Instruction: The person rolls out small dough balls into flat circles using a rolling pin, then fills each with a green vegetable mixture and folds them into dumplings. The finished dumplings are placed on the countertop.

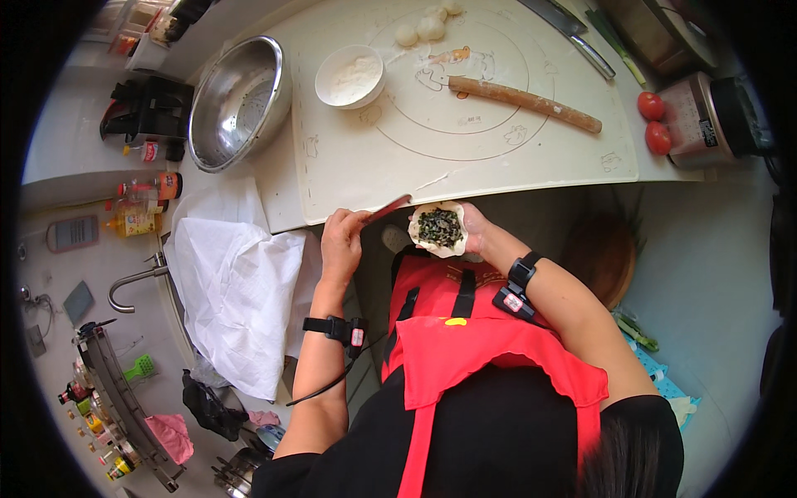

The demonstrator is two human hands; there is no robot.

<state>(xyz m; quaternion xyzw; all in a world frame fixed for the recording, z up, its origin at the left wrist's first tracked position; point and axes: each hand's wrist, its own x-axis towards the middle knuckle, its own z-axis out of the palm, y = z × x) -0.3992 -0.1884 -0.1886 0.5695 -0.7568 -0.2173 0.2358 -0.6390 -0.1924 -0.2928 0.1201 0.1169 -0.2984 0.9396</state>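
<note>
In my right hand [478,230] lies a round dough wrapper [459,247], held just past the counter's front edge. Dark green chopped filling [439,228] covers its middle. My left hand [342,241] grips a flat, reddish spatula or spoon [389,209], whose tip points toward the wrapper without touching it. On the pale pastry mat [467,168] rest a floured wooden rolling pin [526,103], a white bowl [322,78] of flour [358,76] and several dough balls [429,28]. A large steel bowl [240,103], with bits stuck to its inside, stands left of the mat.
A cleaver [560,22] and a knife [591,56] lie at the back right. Two tomatoes [657,138] sit beside a kitchen appliance [694,118]. White cloth [240,292] drapes near the faucet [134,289] on the left. Bottles [136,221] stand behind it.
</note>
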